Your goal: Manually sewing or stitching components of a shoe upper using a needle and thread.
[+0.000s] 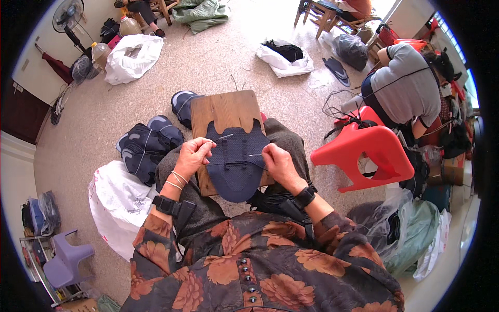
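Left hand (196, 155) and right hand (278, 162) both work in narrow pinches, at nine and three o'clock of a dark blue mesh piece (236, 184); each grips a thin black cord (244, 163) near one end, with silvery tips poking out inward. That mesh piece lies flat on a wooden worktop (226, 106) before the body, its rounded end at six o'clock reaching past the near edge, its scalloped edge at twelve.

Judged from how it lies, the cord is already in place across the short crosswise strip; whether it passes through cannot be told. Above that, two upright dark strips show no cord laced between them, both ends are free, and no knot is visible, so the lacing looks only begun.

Counted: one mesh piece, apparently one cord, two tips, two upright strips, one worktop. Around it are at least three tied dark bundles (143, 153) from nine to eleven o'clock, one red stool (364, 151) at three, and one purple stool (67, 262) at eight.
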`<state>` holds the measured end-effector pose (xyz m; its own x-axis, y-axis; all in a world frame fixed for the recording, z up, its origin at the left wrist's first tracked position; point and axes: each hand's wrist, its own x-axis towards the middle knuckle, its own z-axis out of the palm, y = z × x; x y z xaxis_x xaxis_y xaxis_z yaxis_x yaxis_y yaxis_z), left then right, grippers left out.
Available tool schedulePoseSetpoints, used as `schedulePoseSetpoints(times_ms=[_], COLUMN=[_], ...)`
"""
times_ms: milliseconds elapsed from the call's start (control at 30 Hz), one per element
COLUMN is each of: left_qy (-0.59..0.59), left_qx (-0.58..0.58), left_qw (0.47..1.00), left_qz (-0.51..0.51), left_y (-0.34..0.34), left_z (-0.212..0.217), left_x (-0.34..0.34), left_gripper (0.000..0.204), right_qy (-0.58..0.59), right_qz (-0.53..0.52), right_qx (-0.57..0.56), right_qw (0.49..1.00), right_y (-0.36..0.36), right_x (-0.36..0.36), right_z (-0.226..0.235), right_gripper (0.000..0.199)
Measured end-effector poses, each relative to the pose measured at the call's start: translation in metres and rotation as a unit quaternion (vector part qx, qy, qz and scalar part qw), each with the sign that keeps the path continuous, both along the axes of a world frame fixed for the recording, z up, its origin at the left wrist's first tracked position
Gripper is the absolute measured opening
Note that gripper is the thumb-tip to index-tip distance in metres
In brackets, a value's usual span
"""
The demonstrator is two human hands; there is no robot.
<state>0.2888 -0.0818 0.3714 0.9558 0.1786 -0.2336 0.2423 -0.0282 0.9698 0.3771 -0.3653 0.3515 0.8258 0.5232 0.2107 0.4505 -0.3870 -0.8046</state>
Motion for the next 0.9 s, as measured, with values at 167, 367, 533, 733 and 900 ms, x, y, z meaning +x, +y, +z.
schedulePoseSetpoints(times_ms=[167, 367, 533, 733, 900], left_qy=[-0.036, -0.081, -0.245, -0.265, -0.256], left_qx=[-0.038, -0.150, -0.038, -0.130, -0.145], left_qw=[0.997, 0.982, 0.967, 0.949, 0.949], left_qz=[0.048, 0.084, 0.052, 0.114, 0.110], left_y=[0.008, -0.006, -0.055, -0.083, -0.090], left_z=[-0.002, 0.035, 0.056, 0.046, 0.050], left_x=[0.008, 0.007, 0.023, 0.039, 0.040], left_gripper=[0.020, 0.020, 0.018, 0.022, 0.023], right_qy=[0.026, 0.271, 0.249, 0.139, 0.202], right_qz=[0.012, 0.023, 0.061, 0.001, 0.019], right_qx=[0.019, 0.228, 0.331, 0.369, 0.395], right_qw=[0.999, 0.935, 0.908, 0.919, 0.896], right_y=[0.009, 0.016, 0.048, 0.075, 0.081], right_x=[0.003, 0.026, 0.018, 0.016, 0.014], right_z=[-0.017, 0.050, 0.094, 0.111, 0.125], right_gripper=[0.007, 0.017, 0.013, 0.011, 0.012])
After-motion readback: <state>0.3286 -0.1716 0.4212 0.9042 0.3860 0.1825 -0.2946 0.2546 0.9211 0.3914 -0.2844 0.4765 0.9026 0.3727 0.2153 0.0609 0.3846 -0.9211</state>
